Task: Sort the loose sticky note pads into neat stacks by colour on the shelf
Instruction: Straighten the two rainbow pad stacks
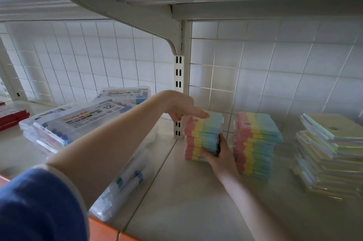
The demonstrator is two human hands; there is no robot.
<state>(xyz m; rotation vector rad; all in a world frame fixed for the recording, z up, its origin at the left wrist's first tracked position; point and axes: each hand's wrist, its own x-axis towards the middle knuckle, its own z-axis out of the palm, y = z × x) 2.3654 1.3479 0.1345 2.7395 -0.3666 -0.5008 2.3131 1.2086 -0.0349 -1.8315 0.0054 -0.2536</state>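
Nearest the camera a blue sleeve (37, 207) is seen on the left forearm, above the orange front edge (102, 228) of the shelf (182, 197). Clear cases of markers (125, 180) lie beside that arm at the shelf front, their number not countable. Further in, three stacks of sticky note pads are ranged from left to right. The first stack (203, 136), striped pink, yellow and blue, is held by two hands: the right hand (220, 155) is pressed against its near right side low down, the thumb laid across the front and the fingers wrapped round the side; the left hand (181, 106) is laid on its top, the index finger stretched flat over the uppermost pad and the other fingers curled down behind the stack's left edge. About six pads can be made out in this stack, though blur prevents a sure count. Just beside it stands the second stack (255, 144), of the same stripes and somewhat taller, untidily stepped. Well apart to the right leans the third stack (330, 154), of wrapped pale yellow pads. Behind the left arm two labelled marker boxes (94, 117) are piled, and red items (11, 118) lie at the far left. A wire grid (255, 76) backs the shelf.
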